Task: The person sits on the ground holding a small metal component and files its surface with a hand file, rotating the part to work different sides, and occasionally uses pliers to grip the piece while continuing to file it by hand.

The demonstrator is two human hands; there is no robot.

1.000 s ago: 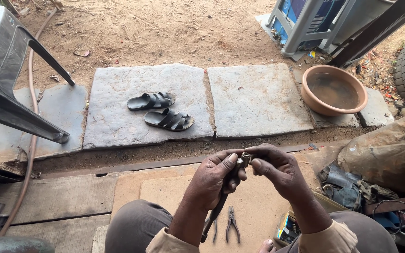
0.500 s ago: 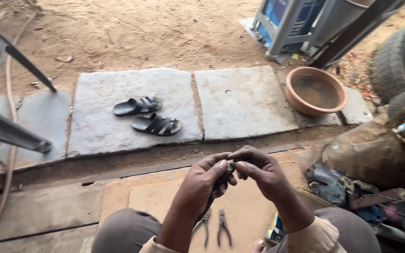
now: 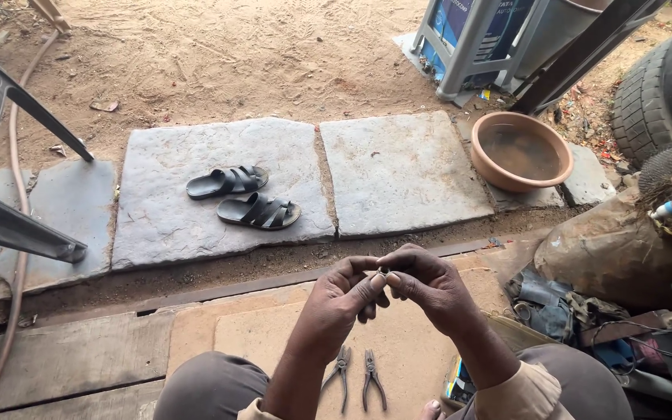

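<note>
Hands meet at lower centre of the frame: the left hand [image 3: 344, 299] and right hand [image 3: 429, 288] pinch a small dark part [image 3: 383, 271] between them, fingers [image 3: 367, 288] of both closed around it so little of it shows. What the part is cannot be told. Below the hands, two pliers [image 3: 355, 377] lie untouched on the board [image 3: 258, 334] between the knees. Further up, sandals [image 3: 244, 197] rest on a stone slab [image 3: 196, 179], a clay basin [image 3: 521, 152] sits at right, a tyre [image 3: 663, 78] at upper right. Working such a small piece well likely calls for a steady thumb-and-forefinger pinch, hands close to the body, kept over the board so a dropped part lands there rather than in the sand.
</note>
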